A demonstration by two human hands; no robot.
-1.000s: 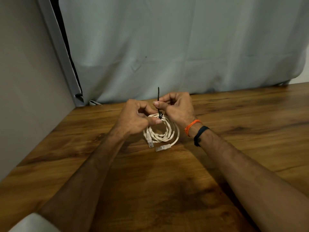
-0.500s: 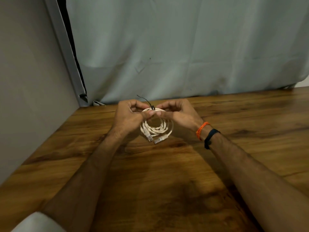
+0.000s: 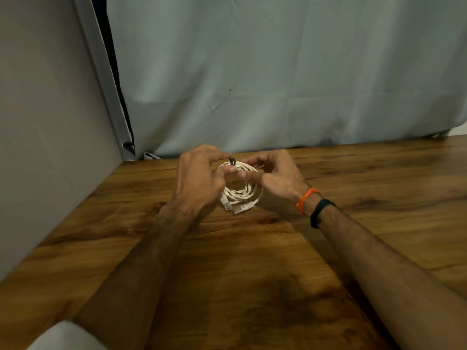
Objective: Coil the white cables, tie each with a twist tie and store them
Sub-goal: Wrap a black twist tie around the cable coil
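A coiled white cable (image 3: 241, 194) with two clear plugs at its near side is held just above the wooden table (image 3: 252, 274). A short black twist tie (image 3: 232, 161) is wrapped around the coil's far side. My left hand (image 3: 199, 178) pinches the coil beside the tie with thumb and fingers. My right hand (image 3: 274, 174) holds the coil's right side, its thumb close to the left thumb. Part of the coil is hidden behind both hands.
A pale curtain (image 3: 278, 84) hangs along the table's far edge. A grey wall panel (image 3: 45, 122) closes off the left side. An orange thread and a black band (image 3: 319, 210) circle my right wrist.
The tie's long upright tail stood above the coil a second ago; it has since bent over and now only a short black stub shows. Both hands stayed on the coil.
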